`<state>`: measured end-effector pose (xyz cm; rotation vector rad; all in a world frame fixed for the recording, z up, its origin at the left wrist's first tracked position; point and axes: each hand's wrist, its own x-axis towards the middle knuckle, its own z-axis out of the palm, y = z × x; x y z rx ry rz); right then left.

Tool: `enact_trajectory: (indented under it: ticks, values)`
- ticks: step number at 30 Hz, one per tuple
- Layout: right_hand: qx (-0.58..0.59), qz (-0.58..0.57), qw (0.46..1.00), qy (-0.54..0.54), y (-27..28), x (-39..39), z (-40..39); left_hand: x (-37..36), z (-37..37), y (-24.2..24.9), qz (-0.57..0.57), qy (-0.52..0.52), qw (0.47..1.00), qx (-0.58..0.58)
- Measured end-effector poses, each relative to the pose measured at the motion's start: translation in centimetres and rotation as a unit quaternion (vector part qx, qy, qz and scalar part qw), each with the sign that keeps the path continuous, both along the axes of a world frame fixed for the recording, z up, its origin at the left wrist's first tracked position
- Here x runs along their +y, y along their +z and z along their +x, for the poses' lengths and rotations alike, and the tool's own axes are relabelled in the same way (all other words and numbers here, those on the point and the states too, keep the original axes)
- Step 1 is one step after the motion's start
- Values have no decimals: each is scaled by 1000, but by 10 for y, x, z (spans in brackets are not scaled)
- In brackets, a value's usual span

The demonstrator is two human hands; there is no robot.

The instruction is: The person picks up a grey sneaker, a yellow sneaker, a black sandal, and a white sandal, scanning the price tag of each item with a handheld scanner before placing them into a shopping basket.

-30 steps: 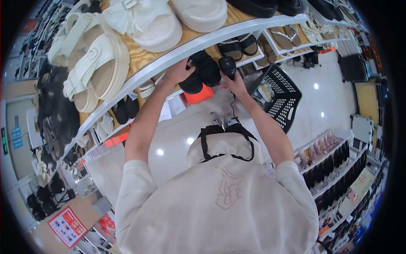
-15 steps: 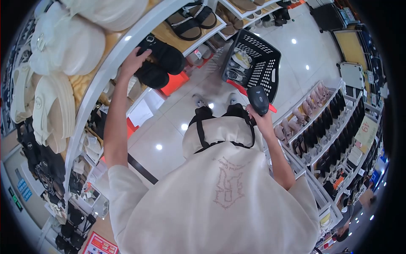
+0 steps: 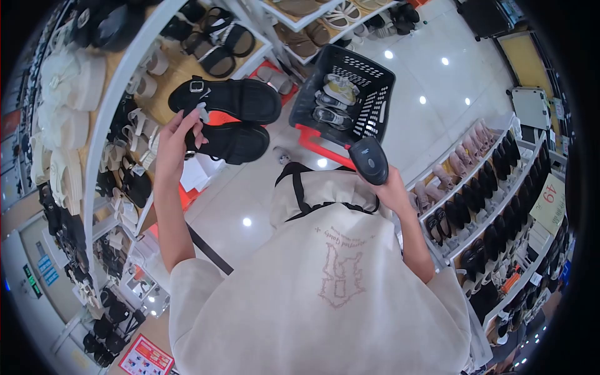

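In the head view, my left hand (image 3: 177, 139) grips a pair of black sandals (image 3: 240, 142) with buckled straps, held out past the shelf edge. A small whitish tag (image 3: 202, 112) shows by my fingertips. The sandals lie side by side, one above the other in the picture. My right hand (image 3: 389, 190) is closed round a black handheld barcode scanner (image 3: 369, 160). A red handle (image 3: 322, 147) runs from a black shopping basket (image 3: 380, 94) to behind the scanner; whether my fingers hold it too is hidden. Inside the basket are several sneakers (image 3: 340, 90).
A curved white-edged shelf (image 3: 112, 81) with sandals and pale platform slippers (image 3: 69, 144) stands on my left. On the right are racks of pink and black shoes (image 3: 478, 184). A price sign (image 3: 550, 203) hangs there. Tiled floor (image 3: 431, 69) lies between.
My left hand has drawn the black sandals off the shelf, downward in the picture, and turned them. The basket and the scanner have shifted slightly left.
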<state>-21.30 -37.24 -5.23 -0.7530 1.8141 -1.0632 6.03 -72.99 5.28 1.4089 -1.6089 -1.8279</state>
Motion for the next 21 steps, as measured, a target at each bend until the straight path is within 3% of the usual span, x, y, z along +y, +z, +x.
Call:
enact_trajectory:
  ticks: [4,8,11,13,17,18,21]
  values:
    - [-12,35,997,-61,5,46,-58,46,-84,0,78,-69,994,40]
    - [-29,44,991,-122,5,88,-95,76,-165,-54,112,-104,988,21]
    - [-6,38,988,-150,3,110,-115,89,-217,-140,133,-100,986,27]
    - [1,75,982,-174,-7,121,-123,99,-251,-188,82,-144,986,-14]
    - [-5,160,973,-164,-16,126,-129,102,-288,-346,68,-195,975,-83]
    - [-13,124,974,-191,-24,129,-124,104,-293,-383,88,-182,975,-89]
    - [-48,235,931,-276,-20,117,-113,99,-309,-505,130,-177,971,-96]
